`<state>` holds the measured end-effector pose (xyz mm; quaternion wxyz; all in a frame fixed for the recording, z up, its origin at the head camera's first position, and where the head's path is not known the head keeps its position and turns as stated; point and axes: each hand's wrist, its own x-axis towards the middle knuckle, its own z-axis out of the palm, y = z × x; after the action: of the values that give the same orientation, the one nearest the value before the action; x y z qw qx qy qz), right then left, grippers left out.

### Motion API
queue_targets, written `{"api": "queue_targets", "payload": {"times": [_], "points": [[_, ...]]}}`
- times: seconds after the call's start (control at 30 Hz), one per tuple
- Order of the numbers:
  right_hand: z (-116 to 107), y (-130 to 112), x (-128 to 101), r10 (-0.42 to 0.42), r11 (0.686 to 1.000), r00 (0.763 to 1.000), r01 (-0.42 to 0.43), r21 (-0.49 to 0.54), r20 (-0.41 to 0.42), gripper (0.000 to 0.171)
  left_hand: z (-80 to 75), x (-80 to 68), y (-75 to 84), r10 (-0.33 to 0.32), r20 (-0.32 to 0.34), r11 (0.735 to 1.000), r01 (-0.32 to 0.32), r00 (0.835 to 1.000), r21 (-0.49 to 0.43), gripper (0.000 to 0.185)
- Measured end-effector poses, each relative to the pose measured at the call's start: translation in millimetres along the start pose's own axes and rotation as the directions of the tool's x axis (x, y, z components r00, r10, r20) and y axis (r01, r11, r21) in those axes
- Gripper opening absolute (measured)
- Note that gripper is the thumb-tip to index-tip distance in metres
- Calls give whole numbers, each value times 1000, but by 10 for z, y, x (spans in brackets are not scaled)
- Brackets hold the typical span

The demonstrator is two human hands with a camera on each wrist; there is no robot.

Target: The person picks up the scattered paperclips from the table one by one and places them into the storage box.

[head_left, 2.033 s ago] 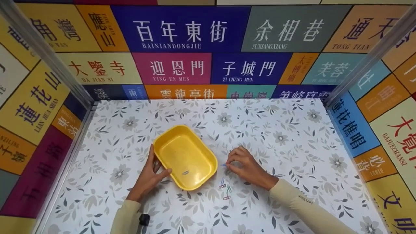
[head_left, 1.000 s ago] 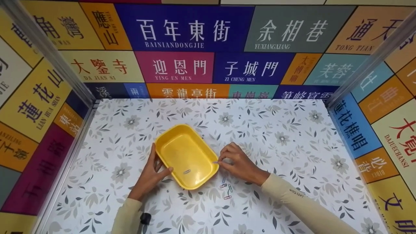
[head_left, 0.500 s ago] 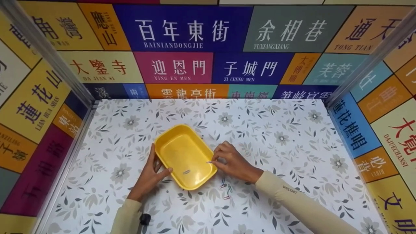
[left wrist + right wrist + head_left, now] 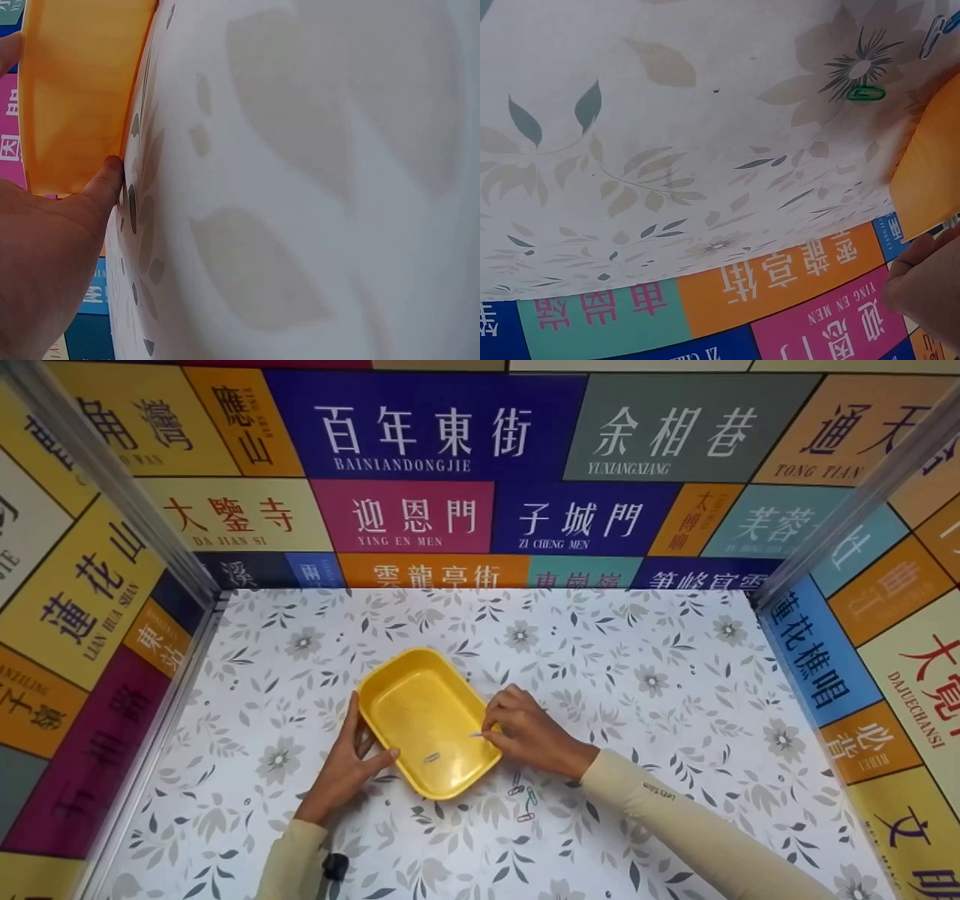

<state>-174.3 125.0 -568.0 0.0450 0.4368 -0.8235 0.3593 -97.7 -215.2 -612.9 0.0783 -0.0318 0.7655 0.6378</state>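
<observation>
A yellow plastic tray (image 4: 405, 712) sits on the table, tilted in plan. My left hand (image 4: 346, 772) holds its left corner, thumb at the rim and fingers along the outer wall; the left wrist view shows a finger low on the wall (image 4: 82, 90). Over the tray's right rim, my right hand (image 4: 529, 733) pinches a small, pale bluish paper clip (image 4: 475, 734) between thumb and fingers. One paper clip (image 4: 431, 757) lies on the tray floor. Outside its right side lie several more: a blue one, red ones (image 4: 526, 817) and a green clip (image 4: 866, 93).
The table (image 4: 637, 637) has a white cover printed with grey leaves and flowers. Panels with coloured sign lettering (image 4: 420, 427) stand behind and at both sides. A small black object (image 4: 334, 866) sits by the left sleeve.
My right hand has moved left from beside the tray to over its right rim, carrying the pinched paper clip. The left hand, the tray and the loose clips stay in place.
</observation>
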Motion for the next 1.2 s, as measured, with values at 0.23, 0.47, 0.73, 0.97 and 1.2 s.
{"api": "queue_targets", "payload": {"times": [0.23,0.47,0.73,0.97,1.2], "points": [[36,3,53,-16,999,1000,17,-40,21,5,-1,2,0,-14,-2,1000,14,1000,1,129],[82,-9,98,-39,997,998,42,-70,45,5,-3,3,4,12,9,1000,-12,1000,-16,127],[124,-44,156,-45,995,996,51,-89,71,7,-7,-3,-14,53,25,998,-52,998,-32,124],[164,-64,217,-76,990,992,87,-111,96,7,-3,8,-11,21,7,1000,-21,1000,-19,127],[202,-80,296,-80,986,989,97,-135,126,5,-2,6,-13,13,9,1000,-13,1000,-27,127]]}}
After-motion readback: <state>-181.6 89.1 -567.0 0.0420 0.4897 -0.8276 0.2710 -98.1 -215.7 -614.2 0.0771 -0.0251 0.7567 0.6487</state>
